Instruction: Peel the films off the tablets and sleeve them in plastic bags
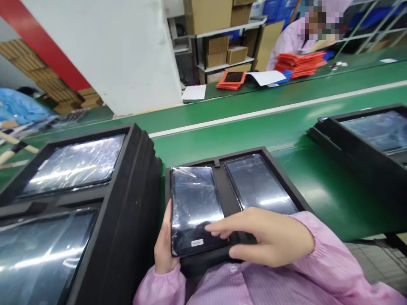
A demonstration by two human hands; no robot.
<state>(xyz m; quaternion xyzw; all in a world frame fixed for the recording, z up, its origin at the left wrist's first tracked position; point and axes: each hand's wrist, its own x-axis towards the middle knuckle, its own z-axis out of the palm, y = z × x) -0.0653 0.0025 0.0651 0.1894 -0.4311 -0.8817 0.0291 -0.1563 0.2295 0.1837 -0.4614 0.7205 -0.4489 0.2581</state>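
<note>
My left hand (164,241) grips the left edge of a film-wrapped display panel (195,203), which is lifted slightly from its slot in a black foam tray (244,163). My right hand (263,237) lies across the panel's lower end, with its fingertips pressed on the film near a small white label (197,242). A second wrapped panel (259,184) stays in the tray's right slot. Pink sleeves (321,258) cover both my forearms.
Stacked black foam trays (79,203) holding large wrapped panels stand to my left, and another tray (365,140) sits on the green conveyor belt (286,127) to the right. Beyond, a co-worker in pink (292,42) stands by red-orange stacks (299,63). Shelves hold cardboard boxes (222,53).
</note>
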